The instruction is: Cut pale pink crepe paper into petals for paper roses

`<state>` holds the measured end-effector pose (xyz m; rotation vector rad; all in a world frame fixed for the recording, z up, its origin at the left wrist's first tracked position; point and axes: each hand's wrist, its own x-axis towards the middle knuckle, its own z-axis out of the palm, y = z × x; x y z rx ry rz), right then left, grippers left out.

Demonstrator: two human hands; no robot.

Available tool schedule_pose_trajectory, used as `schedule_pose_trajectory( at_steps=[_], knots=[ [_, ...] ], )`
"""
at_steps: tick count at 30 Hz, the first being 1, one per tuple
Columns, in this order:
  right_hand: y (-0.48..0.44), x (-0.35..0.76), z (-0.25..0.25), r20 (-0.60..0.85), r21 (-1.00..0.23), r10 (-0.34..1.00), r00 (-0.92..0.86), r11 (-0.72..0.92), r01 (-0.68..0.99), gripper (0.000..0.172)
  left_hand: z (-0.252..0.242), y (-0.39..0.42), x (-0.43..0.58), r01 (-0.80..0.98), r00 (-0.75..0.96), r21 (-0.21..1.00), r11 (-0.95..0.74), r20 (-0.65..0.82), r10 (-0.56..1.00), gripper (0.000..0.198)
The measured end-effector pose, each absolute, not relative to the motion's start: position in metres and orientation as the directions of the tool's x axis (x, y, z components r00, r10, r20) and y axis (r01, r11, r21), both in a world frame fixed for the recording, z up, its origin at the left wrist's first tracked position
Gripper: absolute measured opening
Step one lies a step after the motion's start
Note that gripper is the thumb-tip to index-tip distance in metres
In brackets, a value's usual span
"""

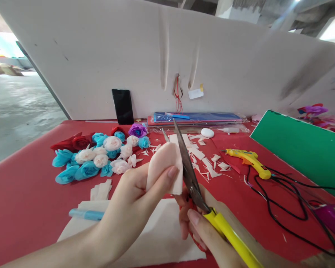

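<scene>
Between thumb and fingers, my left hand point(133, 204) pinches a cream paper piece point(164, 160) with a rounded top, held upright. My right hand point(212, 230) grips scissors point(193, 186) with yellow and red handles. Their blades point up and stand slightly apart, one in front of the paper's right edge. The other blade is partly hidden behind the paper. Below both hands lies a large cream sheet point(161, 230) on the red table. A light blue pen point(86, 214) rests on that sheet near my left wrist.
Blue, white, red and purple paper flowers point(100, 156) cluster at left. Cream scraps point(209, 163) lie behind the hands. At right are a yellow glue gun point(249, 160), its looping black cord point(270, 212) and a green board point(298, 152). A phone point(123, 107) leans against the partition.
</scene>
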<state>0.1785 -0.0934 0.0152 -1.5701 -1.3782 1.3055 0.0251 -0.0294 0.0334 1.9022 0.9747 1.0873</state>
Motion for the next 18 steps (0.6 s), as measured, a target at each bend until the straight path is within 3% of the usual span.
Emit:
schedule_pose_trajectory(
  at_steps=[5,11,18],
  knots=[
    [-0.093,0.177,0.019,-0.309,-0.906,0.95,-0.051,-0.278,0.32,0.019,0.037,-0.031,0.027,0.262,0.34,0.863,-0.432,0.336,0.878,0.042],
    [-0.096,0.167,0.032,-0.275,-0.876,0.961,0.013,-0.256,0.41,0.021,0.037,-0.035,0.03,0.185,0.384,0.894,-0.408,0.317,0.867,0.042],
    [-0.1,0.161,0.035,-0.294,-0.873,0.954,0.052,-0.291,0.392,0.02,0.035,-0.035,0.031,0.152,0.384,0.939,-0.31,0.233,0.894,0.041]
  ],
)
